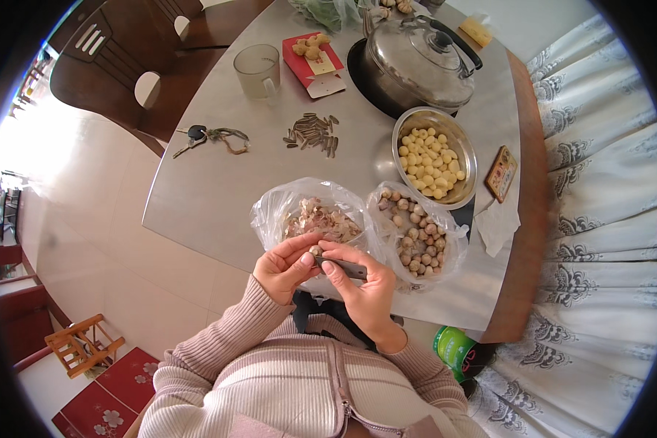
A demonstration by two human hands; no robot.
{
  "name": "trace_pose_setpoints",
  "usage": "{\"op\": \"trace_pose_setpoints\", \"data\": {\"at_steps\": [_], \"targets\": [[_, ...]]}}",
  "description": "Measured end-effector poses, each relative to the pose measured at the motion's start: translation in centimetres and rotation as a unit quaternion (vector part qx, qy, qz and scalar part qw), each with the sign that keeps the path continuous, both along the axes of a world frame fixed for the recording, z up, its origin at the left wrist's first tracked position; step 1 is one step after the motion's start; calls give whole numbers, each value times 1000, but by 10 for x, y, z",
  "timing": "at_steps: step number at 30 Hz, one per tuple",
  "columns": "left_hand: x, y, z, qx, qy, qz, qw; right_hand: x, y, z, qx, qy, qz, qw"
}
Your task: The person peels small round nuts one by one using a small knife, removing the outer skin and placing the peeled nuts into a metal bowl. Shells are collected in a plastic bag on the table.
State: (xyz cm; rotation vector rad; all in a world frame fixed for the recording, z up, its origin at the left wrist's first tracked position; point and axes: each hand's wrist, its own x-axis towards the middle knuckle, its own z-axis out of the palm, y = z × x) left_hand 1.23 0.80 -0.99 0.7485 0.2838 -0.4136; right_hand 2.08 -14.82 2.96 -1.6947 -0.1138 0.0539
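My left hand (286,266) pinches a small unpeeled garlic bulb (316,251) between thumb and fingers. In my right hand (366,284) is a small knife with a flat dark-grey body (344,267), its front end against the garlic. Just beyond my hands, a clear plastic bag (268,211) holds a heap of garlic skins (320,220). To its right, a second clear bag (457,257) holds many unpeeled garlic bulbs (414,235). Behind that one, peeled pale cloves (430,161) lie in a stainless steel bowl (468,164).
On the grey table (197,202) are keys (196,134), sunflower seeds (312,132), a glass mug (257,71), and ginger (311,47) on a red box (302,63). A lidded metal pot (416,65) stands behind the bowl. Right are a patterned card-like object (501,174) and tissue (497,225).
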Motion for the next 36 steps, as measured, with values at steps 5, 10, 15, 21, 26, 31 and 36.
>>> {"op": "trace_pose_setpoints", "data": {"at_steps": [5, 10, 15, 21, 26, 31, 36], "targets": [[1, -5, 5, 66, -21, -19, 997, -2, -3, 4, 18, 33, 2, 999], [0, 0, 1, 96, 24, -54, 994, -2, -4, 3, 26, 37, -1, 999], [3, -1, -4, 114, 6, -40, 993, -4, -9, -3, 82, 71, -26, 994], [1, -5, -3, 5, 18, -6, 1000, -3, -7, 5, 138, 116, -72, 981], [-1, -4, -3, -34, 18, 30, 999, -6, -12, 2, 62, 92, -45, 993], [1, -7, 11, -40, 29, 46, 998, -5, -13, 1, 1, 48, -30, 998], [-1, -6, 2, -53, 15, 26, 998, -3, -15, -1, -86, -26, -9, 996]]}}
